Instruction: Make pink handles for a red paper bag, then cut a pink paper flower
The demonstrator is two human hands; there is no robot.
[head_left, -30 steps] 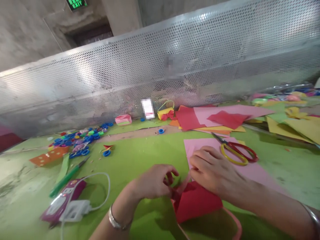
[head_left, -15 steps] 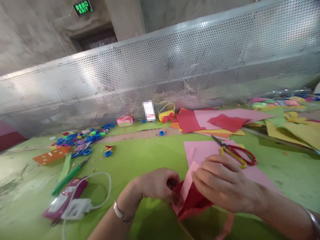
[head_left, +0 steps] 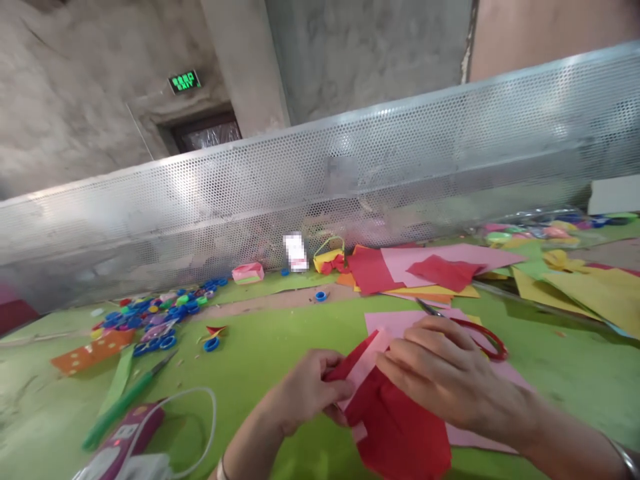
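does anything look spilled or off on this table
The colourful pieces at the left lie loosely strewn, perhaps spilled, and a blue ring sits well apart from them near the middle. Nothing looks plainly damaged.

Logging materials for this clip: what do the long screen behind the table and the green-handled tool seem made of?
Screen: metal, probably, silvery with bright glints and punched holes. Tool: handle likely smooth plastic, evenly green; slim grey tip looks metallic.

Green tabletop (head_left: 280,327), pink sheet (head_left: 383,321), green-handled tool (head_left: 120,408), dotted orange strip (head_left: 90,353)
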